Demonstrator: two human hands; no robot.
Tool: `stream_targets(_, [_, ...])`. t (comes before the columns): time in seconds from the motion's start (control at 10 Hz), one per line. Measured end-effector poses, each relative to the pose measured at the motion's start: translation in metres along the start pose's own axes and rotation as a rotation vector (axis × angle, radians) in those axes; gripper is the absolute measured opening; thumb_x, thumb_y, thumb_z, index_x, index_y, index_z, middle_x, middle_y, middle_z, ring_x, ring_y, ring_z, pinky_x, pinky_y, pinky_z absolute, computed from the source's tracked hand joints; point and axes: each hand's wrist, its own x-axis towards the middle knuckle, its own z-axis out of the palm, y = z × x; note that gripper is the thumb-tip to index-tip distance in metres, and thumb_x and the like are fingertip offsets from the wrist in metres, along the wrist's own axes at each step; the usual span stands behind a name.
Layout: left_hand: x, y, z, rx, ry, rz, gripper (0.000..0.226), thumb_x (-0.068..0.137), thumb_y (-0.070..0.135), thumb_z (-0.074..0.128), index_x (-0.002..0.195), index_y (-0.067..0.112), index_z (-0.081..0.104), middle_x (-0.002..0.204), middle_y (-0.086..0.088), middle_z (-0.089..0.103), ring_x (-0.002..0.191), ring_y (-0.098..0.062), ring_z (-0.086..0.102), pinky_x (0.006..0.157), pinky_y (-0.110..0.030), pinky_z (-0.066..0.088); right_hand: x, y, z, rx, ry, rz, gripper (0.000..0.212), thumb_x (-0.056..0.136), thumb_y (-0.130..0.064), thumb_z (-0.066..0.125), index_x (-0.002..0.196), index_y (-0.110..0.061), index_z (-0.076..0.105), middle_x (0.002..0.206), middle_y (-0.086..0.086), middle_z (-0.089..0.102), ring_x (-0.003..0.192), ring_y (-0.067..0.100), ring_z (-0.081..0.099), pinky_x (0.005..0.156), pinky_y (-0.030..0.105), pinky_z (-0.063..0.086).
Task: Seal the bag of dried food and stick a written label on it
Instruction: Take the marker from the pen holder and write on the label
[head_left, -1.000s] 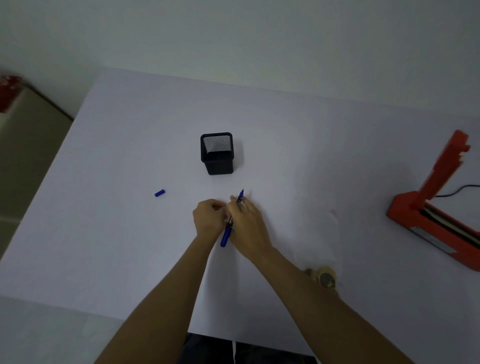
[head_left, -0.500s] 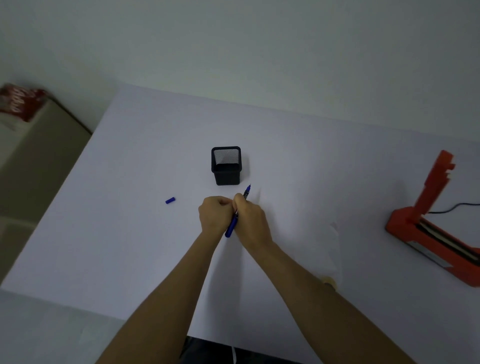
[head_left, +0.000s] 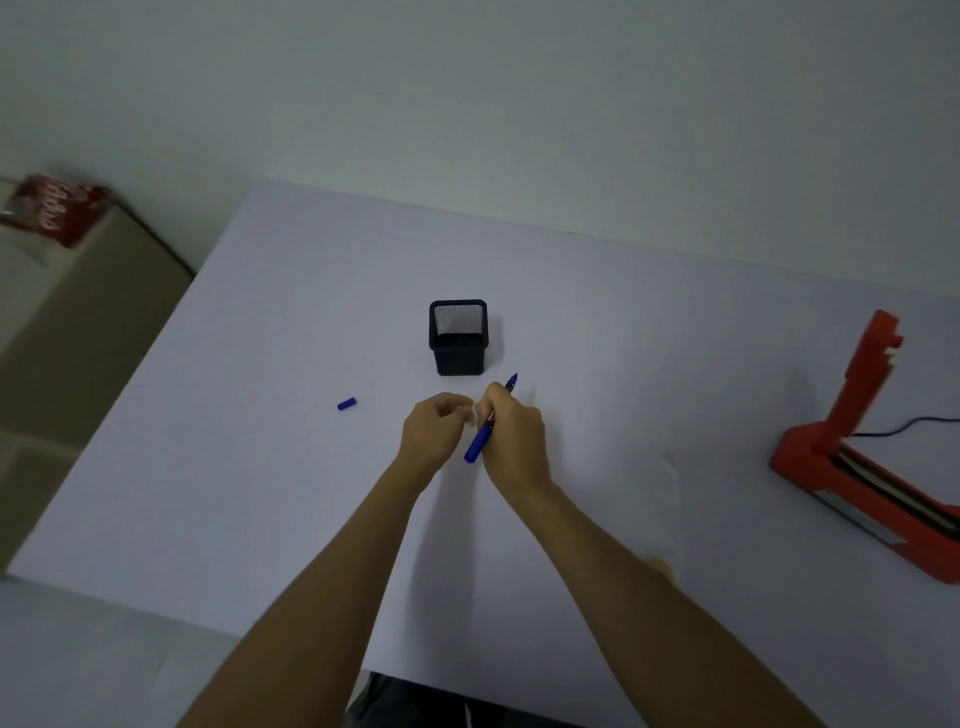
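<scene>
My right hand (head_left: 511, 434) grips an uncapped blue pen (head_left: 480, 441), its tip pointing away towards the pen holder. My left hand (head_left: 436, 428) is curled right beside it, and its fingertips pinch a small pale label (head_left: 471, 414) that both hands touch. The pen's blue cap (head_left: 346, 404) lies on the white table (head_left: 260, 467) to the left. A clear bag (head_left: 670, 499) lies flat to the right of my right forearm, hard to make out against the table; a bit of yellowish food (head_left: 662, 565) shows at its near end.
A black mesh pen holder (head_left: 458, 338) stands just beyond my hands. A red heat sealer (head_left: 852, 467) with its arm raised and a black cable sits at the right edge. Off the table at far left, a red packet (head_left: 52, 213) lies on a beige box.
My hands stay together over the label, now slightly closer to the pen holder. My view has tilted up, showing the red packet at left and hiding most of the food.
</scene>
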Motion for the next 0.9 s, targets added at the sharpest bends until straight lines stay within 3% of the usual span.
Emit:
stream_targets(0.1, [0.003, -0.008, 0.004, -0.062, -0.056, 0.022, 0.017, 0.091, 0.010, 0.056, 0.102, 0.007, 0.069, 0.096, -0.006, 0.069, 0.089, -0.021, 0.065, 0.085, -0.033, 0.055, 0.001, 0.010, 0.004, 0.015, 0.047, 0.059, 0.027, 0.093, 0.000, 0.044, 0.070, -0.013, 0.038, 0.058, -0.004, 0.039, 0.048, 0.008, 0.035, 0.049, 0.017, 0.034])
stream_targets(0.2, [0.010, -0.017, 0.014, 0.043, -0.017, 0.099, 0.016, 0.091, 0.009, 0.057, 0.098, 0.005, 0.071, 0.090, -0.004, 0.070, 0.076, -0.010, 0.062, 0.072, -0.013, 0.050, -0.001, 0.024, 0.008, -0.033, 0.064, 0.036, 0.025, 0.092, -0.001, 0.045, 0.073, -0.015, 0.038, 0.062, -0.003, 0.043, 0.051, 0.006, 0.036, 0.047, 0.016, 0.032])
stream_targets(0.3, [0.022, -0.029, 0.028, 0.212, 0.027, 0.201, 0.018, 0.092, 0.007, 0.055, 0.095, 0.006, 0.072, 0.091, -0.004, 0.070, 0.076, -0.009, 0.059, 0.065, -0.005, 0.040, -0.001, 0.043, 0.019, -0.168, 0.013, -0.065, 0.022, 0.096, -0.011, 0.048, 0.077, -0.019, 0.038, 0.074, 0.002, 0.049, 0.059, 0.007, 0.041, 0.050, 0.012, 0.032])
stream_targets(0.4, [0.031, -0.043, 0.037, 0.296, 0.025, 0.275, 0.019, 0.093, 0.006, 0.054, 0.095, 0.005, 0.072, 0.095, -0.008, 0.073, 0.079, -0.010, 0.058, 0.076, -0.017, 0.041, 0.001, 0.059, 0.028, -0.103, -0.072, -0.036, 0.019, 0.093, -0.008, 0.047, 0.078, -0.018, 0.040, 0.080, 0.004, 0.046, 0.064, 0.011, 0.038, 0.056, 0.019, 0.031])
stream_targets(0.5, [0.033, -0.055, 0.043, 0.351, 0.027, 0.353, 0.019, 0.094, 0.008, 0.053, 0.098, 0.005, 0.072, 0.098, -0.010, 0.072, 0.081, -0.011, 0.059, 0.080, -0.018, 0.040, 0.003, 0.070, 0.030, -0.122, -0.138, -0.004, 0.026, 0.087, 0.005, 0.047, 0.089, -0.019, 0.041, 0.090, 0.003, 0.046, 0.080, 0.018, 0.041, 0.065, 0.027, 0.032])
stream_targets(0.7, [0.039, -0.073, 0.046, 0.495, 0.091, 0.517, 0.014, 0.091, 0.009, 0.059, 0.098, 0.004, 0.069, 0.106, -0.011, 0.057, 0.084, -0.013, 0.054, 0.076, -0.007, 0.038, 0.007, 0.078, 0.034, -0.131, -0.125, -0.047, 0.026, 0.087, 0.006, 0.046, 0.090, -0.019, 0.042, 0.089, 0.003, 0.044, 0.080, 0.016, 0.040, 0.060, 0.018, 0.030])
stream_targets(0.8, [0.032, -0.081, 0.046, 0.609, 0.181, 0.655, 0.016, 0.089, 0.010, 0.061, 0.102, 0.003, 0.067, 0.109, -0.014, 0.060, 0.093, -0.024, 0.058, 0.083, -0.023, 0.048, 0.003, 0.077, 0.037, -0.169, -0.082, -0.088, 0.016, 0.091, 0.000, 0.046, 0.085, -0.015, 0.044, 0.081, 0.007, 0.048, 0.071, 0.016, 0.041, 0.060, 0.033, 0.041])
stream_targets(0.9, [0.021, -0.094, 0.048, 0.665, 0.179, 0.730, 0.016, 0.088, 0.014, 0.062, 0.099, 0.004, 0.067, 0.101, -0.013, 0.065, 0.092, -0.028, 0.060, 0.081, -0.038, 0.051, 0.002, 0.075, 0.039, -0.094, -0.093, -0.027, 0.016, 0.092, -0.005, 0.040, 0.078, -0.013, 0.039, 0.075, 0.006, 0.045, 0.068, 0.013, 0.037, 0.058, 0.031, 0.036])
